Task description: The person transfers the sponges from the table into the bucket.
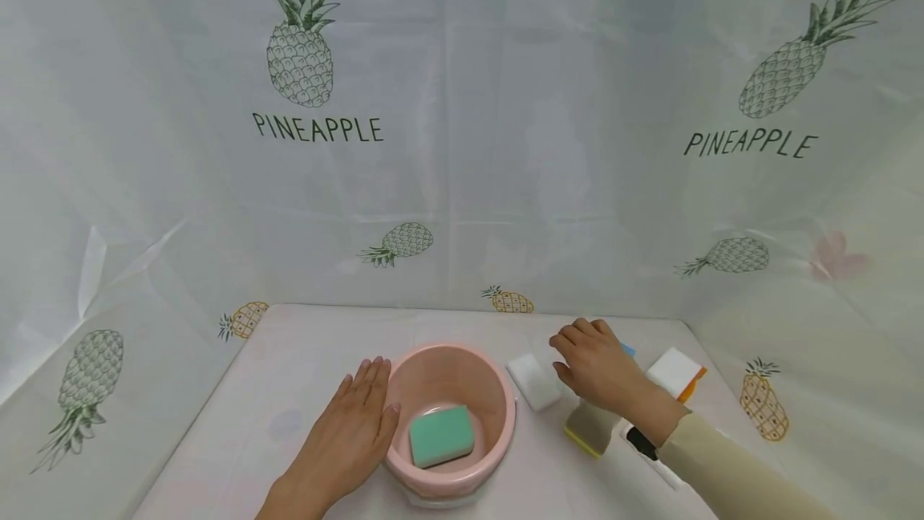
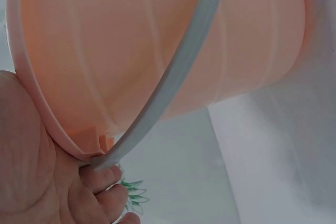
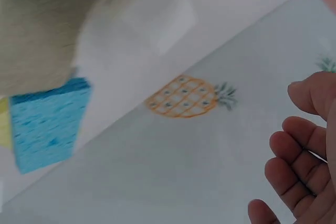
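Note:
A pink bucket (image 1: 504, 392) with a grey handle (image 2: 173, 77) stands on the table, and a green sponge (image 1: 442, 436) lies inside it. My left hand (image 1: 352, 424) rests against the bucket's left rim, fingers straight. Over the table to the right of the bucket, my right hand (image 1: 595, 363) hangs with its fingers loosely bent; the right wrist view shows nothing in its grasp. Below it sits a brown-grey sponge (image 1: 590, 422) with a yellow layer. A blue sponge (image 3: 50, 124) is partly hidden behind my right hand in the head view.
Between bucket and right hand lies a white sponge (image 1: 534, 382). Farther right is another white block (image 1: 674, 371) with an orange edge. A white sheet with pineapple prints (image 1: 299, 62) hangs behind and beside the table (image 1: 289, 351).

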`<state>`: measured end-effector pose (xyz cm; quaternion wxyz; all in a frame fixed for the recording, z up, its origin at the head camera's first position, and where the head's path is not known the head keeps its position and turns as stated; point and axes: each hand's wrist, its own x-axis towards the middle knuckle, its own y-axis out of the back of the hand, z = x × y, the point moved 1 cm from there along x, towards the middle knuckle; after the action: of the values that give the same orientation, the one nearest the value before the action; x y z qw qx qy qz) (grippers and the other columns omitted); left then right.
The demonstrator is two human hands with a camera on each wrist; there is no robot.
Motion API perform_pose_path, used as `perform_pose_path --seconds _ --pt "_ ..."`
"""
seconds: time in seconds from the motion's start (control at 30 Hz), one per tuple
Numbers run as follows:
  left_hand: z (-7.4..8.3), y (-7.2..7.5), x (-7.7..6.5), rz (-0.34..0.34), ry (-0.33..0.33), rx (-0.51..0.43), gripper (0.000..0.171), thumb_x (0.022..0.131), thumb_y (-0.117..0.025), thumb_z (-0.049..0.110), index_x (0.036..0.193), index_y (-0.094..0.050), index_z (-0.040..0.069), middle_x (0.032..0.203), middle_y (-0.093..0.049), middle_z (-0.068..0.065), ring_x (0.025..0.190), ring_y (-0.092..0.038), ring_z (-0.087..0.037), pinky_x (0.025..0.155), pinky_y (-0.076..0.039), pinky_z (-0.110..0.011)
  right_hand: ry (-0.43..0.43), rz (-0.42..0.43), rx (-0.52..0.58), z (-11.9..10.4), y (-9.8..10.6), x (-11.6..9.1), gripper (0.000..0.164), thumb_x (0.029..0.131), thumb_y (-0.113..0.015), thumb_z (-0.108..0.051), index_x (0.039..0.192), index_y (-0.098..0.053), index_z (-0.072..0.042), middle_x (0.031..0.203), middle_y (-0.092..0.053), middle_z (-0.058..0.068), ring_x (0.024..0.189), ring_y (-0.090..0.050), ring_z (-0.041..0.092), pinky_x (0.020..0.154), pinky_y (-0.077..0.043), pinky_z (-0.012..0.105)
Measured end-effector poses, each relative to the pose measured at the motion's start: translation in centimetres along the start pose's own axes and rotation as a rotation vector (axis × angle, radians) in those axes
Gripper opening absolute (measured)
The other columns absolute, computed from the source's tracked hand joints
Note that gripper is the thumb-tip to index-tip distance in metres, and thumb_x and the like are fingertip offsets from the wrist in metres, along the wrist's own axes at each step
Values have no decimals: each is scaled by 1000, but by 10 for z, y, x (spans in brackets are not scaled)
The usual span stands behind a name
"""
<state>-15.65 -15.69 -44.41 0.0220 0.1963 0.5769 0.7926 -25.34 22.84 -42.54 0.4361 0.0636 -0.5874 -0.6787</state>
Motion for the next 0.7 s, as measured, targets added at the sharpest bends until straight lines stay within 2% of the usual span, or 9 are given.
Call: perform_pose_path --seconds 0.17,0.37,0.5,0.7 --pt "0 1 0 -9 9 -11 62 112 -48 35 159 -41 -5 165 -42 -21 156 -36 -38 127 -32 -58 17 -118 -63 17 -6 -30 39 81 -88 -22 113 -69 -8 109 -69 4 101 -64 25 82 -53 42" --pt "1 1 0 -25 20 -25 63 112 -47 37 159 -40 -5 166 -41 -21 157 -35 -38 127 -31 -58 79 -173 -102 38 -14 -59 50 77 -92 -23 118 -69 -6 112 -71 7 105 -67 29 78 -56 44" --pt "1 1 -1 -26 20 -26 63 112 -47 37 159 -40 -5 166 -41 -20 157 -36 -38 127 -31 -58 107 -238 -115 45 -17 -71 56 78 -92 -24 126 -70 -4 122 -72 9 112 -67 31 83 -56 46" --pt "2 2 0 -32 22 -26 63 112 -48 35 159 -40 -5 165 -41 -21 156 -36 -39 127 -30 -58 129 -305 -106 50 -25 -80 49 86 -81 -15 132 -69 -5 131 -71 9 119 -67 32 92 -58 51"
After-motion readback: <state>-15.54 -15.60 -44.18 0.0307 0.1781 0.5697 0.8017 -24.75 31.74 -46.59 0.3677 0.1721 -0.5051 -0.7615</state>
